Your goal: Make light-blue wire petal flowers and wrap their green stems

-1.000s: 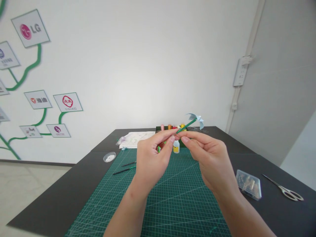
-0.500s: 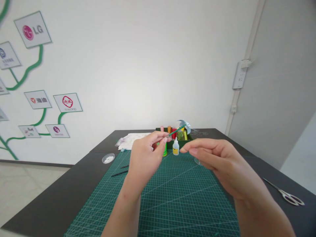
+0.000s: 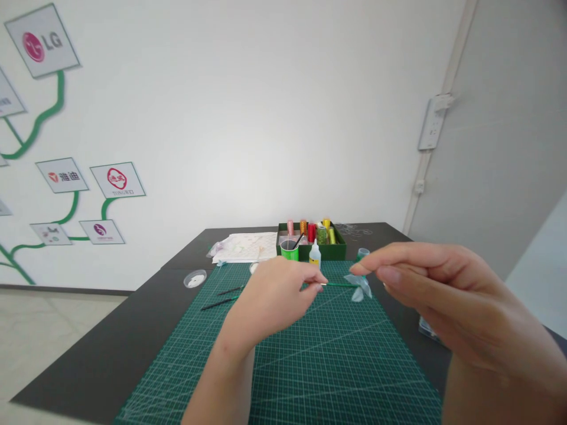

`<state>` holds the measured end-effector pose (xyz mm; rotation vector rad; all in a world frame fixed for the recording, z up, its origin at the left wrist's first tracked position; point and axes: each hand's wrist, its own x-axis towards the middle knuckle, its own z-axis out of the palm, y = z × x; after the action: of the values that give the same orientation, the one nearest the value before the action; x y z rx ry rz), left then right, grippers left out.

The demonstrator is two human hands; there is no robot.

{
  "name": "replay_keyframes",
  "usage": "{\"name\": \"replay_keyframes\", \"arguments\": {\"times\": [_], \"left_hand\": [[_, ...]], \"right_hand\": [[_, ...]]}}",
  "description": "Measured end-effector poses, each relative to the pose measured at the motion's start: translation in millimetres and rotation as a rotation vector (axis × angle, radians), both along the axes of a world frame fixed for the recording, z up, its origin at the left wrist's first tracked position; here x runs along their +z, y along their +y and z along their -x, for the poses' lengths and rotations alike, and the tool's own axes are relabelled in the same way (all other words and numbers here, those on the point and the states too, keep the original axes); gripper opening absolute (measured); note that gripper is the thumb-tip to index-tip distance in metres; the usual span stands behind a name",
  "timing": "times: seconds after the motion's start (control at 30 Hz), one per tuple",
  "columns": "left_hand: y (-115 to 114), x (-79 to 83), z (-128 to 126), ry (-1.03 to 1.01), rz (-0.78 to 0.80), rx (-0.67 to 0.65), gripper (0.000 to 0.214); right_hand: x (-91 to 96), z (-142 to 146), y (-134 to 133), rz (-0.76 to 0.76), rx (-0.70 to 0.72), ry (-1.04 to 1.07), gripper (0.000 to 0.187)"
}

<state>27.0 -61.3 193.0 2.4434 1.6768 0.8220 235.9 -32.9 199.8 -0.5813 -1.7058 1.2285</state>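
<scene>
My left hand [image 3: 279, 295] pinches the end of a thin green stem [image 3: 343, 285] between thumb and forefinger. The stem lies nearly level and points right, carrying a pale blue artificial flower [image 3: 359, 285] with translucent petals at its far end. Close to the flower, my right hand [image 3: 425, 283] is closed, thumb and forefinger pressed together. Whatever may be between those fingertips is too small to make out. Both hands hover over the green cutting mat [image 3: 328, 354].
Behind the hands stand a glue bottle [image 3: 315, 256], a bright green cup [image 3: 289, 251] and a dark green box [image 3: 334, 252] of thread spools. Dark tweezers [image 3: 219, 303] and a small white dish [image 3: 195, 278] lie left. A patterned white sheet [image 3: 243, 247] lies at the back.
The flower has swung down from a raised, slanted position to nearly level as my left hand turned over. My right hand has shifted right. The view has moved slightly.
</scene>
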Motion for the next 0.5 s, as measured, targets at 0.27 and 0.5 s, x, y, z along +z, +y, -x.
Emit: {"name": "replay_keyframes", "arguments": {"times": [0.27, 0.5], "left_hand": [[-6.8, -3.4, -7.3, 0.055, 0.001, -0.180, 0.015], [-13.4, 1.8, -4.0, -0.073, 0.043, -0.279, 0.010]], "right_hand": [[-0.3, -2.7, 18.9, 0.020, -0.149, 0.082, 0.024], [-3.2, 3.4, 41.1, 0.011, -0.208, 0.090, 0.022]]}}
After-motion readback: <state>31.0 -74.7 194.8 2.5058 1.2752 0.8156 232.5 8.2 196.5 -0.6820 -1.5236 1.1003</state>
